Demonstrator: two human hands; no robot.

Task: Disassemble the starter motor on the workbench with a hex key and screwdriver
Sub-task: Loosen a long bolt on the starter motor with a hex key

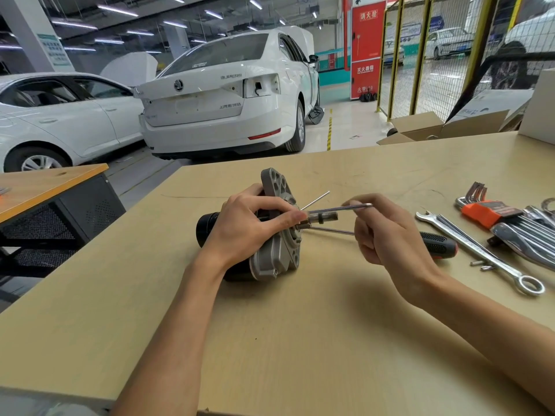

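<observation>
On the tan workbench [300, 340], near its middle, the starter motor [270, 235] lies on its side, black cylindrical body pointing left and grey cast flange facing right. A person's left hand [249, 223] grips it from above, fingers curled over the housing and the thumb stretched toward the shaft end at the flange face. The right hand [387, 232] hovers just right of the flange, its fingers pinching a long thin metal rod [339, 209] that reaches back to the flange beside the thumb. Two more slim rods stick out from the flange, one angled up and right [315, 200], one running low toward the right palm [330, 230]. Behind that hand lies a screwdriver [438, 244] with a black and red handle, partly hidden. Further right rest a combination wrench [477, 250], two small loose bolts [482, 265] just beside it, and a hex key set [486, 210] in an orange holder.
</observation>
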